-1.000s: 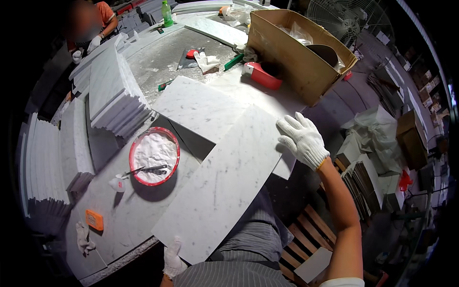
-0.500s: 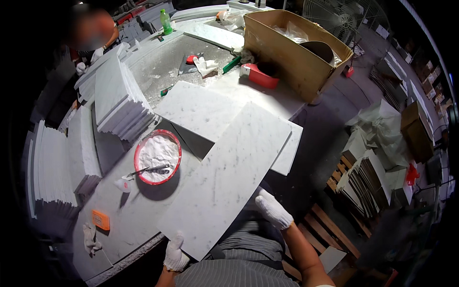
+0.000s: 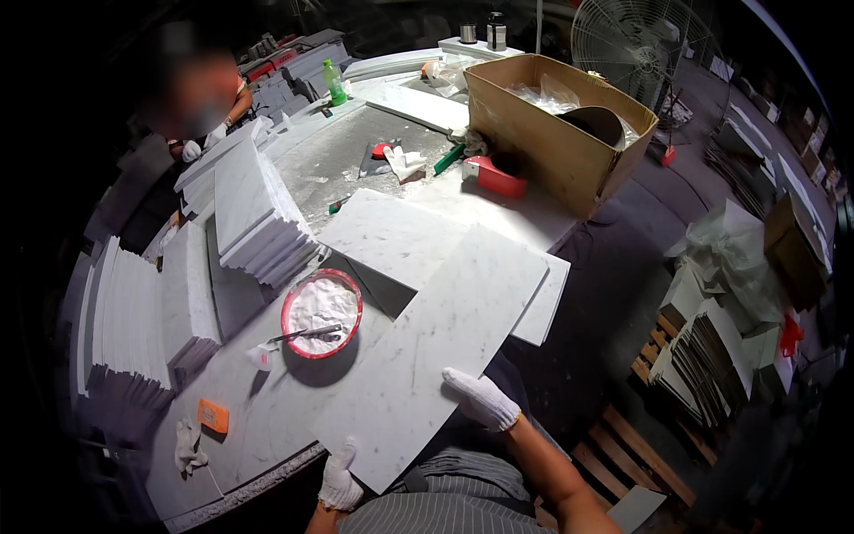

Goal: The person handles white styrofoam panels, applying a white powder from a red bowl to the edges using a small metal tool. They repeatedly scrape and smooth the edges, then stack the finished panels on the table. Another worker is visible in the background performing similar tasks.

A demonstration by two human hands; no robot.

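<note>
A long white marble tile (image 3: 436,356) with grey veins lies slanting across the table, its near end reaching toward me. My left hand (image 3: 340,481), in a white knit glove, grips the tile's near left corner; the fingers under it are hidden. On the right long edge is my gloved right hand (image 3: 483,399), closed on the tile with part of it over the top face. The far end overlaps another marble tile (image 3: 400,233). Left of it stands a red-rimmed bowl (image 3: 359,307) of white paste, with a putty knife (image 3: 307,333) across it.
Stacked marble slabs (image 3: 258,209) stand at the left. An orange box (image 3: 213,416) and a loose glove (image 3: 188,448) lie near the front edge. A cardboard box (image 3: 543,133) and red container (image 3: 500,178) sit farther back. A wooden pallet (image 3: 636,454) is at right; a co-worker (image 3: 200,107) works far left.
My right hand has moved left and up from beside the tile onto its right edge. My left hand stays at the corner. The whole view has shifted slightly.
</note>
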